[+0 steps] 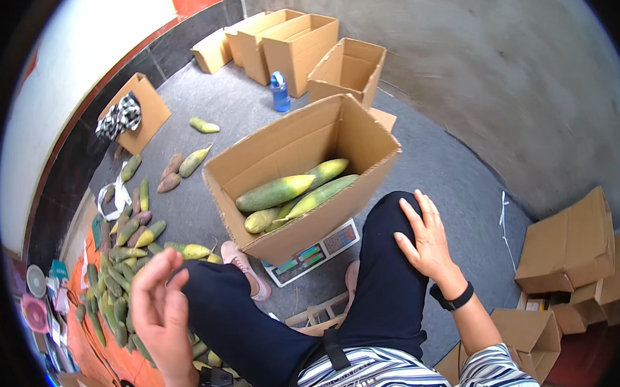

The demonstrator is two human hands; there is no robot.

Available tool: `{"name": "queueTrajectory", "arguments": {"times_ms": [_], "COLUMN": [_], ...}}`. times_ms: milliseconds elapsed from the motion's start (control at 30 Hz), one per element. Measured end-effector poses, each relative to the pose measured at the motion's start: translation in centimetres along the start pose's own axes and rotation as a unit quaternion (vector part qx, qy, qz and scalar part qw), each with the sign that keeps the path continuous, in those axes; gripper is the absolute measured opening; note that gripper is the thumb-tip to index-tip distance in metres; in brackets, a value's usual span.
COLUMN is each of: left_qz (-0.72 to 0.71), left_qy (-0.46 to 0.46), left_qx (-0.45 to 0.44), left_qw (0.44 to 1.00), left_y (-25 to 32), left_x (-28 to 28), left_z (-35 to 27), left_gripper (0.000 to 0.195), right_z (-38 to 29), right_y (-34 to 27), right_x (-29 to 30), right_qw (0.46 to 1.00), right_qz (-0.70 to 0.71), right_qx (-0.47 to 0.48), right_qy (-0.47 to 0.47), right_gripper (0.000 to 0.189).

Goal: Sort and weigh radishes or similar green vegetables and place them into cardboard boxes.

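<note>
My right hand (pixel 423 240) rests with spread fingers on my right knee and holds nothing. My left hand (pixel 161 311) is raised beside my left knee, its fingers loosely curled and apart, with nothing seen in it. Between my feet, an open cardboard box (pixel 301 236) stands on an electronic scale (pixel 313 254), whose keypad and lit display face me. Inside the box lie several green radishes (pixel 275 191) with yellowish ends. A large heap of green radishes (pixel 115 288) spreads to the left, partly hidden behind my left hand and leg.
Open cardboard boxes (pixel 302 41) stand along the far wall near a blue water bottle (pixel 280 92). A checked cloth (pixel 122 116) hangs on another box. Loose radishes (pixel 195 161) and a white plastic bag (pixel 115 201) lie left. More cardboard boxes (pixel 565 243) are stacked right. An orange sheet (pixel 86 342) lies under the heap.
</note>
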State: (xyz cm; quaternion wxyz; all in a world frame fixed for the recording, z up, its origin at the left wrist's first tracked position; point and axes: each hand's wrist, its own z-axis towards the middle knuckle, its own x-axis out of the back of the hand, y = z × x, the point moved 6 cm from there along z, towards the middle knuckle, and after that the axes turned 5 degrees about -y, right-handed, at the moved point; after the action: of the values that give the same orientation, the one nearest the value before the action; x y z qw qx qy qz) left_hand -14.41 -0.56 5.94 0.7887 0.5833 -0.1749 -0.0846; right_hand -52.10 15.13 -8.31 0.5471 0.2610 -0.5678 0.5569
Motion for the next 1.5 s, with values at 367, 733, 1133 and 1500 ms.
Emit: {"name": "queueTrajectory", "arguments": {"times_ms": [367, 733, 1133, 1500], "left_qz": [0.008, 0.126, 0.162, 0.142], "left_qy": [-0.008, 0.032, 0.006, -0.026], "left_qx": [0.081, 0.061, 0.007, 0.023], "left_qw": [0.997, 0.990, 0.987, 0.989], "left_y": [-7.3, -11.1, -11.3, -12.4], "left_x": [-3.6, -6.2, -6.7, -6.9], "left_z": [13.6, 14.2, 16.0, 17.8], "left_gripper": [0.042, 0.050, 0.056, 0.044], "right_z": [2.4, 7.5, 8.4, 3.9], "right_y": [-1.3, -1.7, -2.9, -2.4], "right_x": [1.1, 0.1, 1.3, 3.1], "right_qw": [0.999, 0.999, 0.996, 0.980], "right_qz": [-0.026, -0.005, 0.077, 0.178], "right_qx": [0.014, 0.021, -0.025, -0.088], "right_qy": [-0.018, -0.046, -0.048, 0.014], "right_gripper": [0.065, 0.041, 0.029, 0.029]}}
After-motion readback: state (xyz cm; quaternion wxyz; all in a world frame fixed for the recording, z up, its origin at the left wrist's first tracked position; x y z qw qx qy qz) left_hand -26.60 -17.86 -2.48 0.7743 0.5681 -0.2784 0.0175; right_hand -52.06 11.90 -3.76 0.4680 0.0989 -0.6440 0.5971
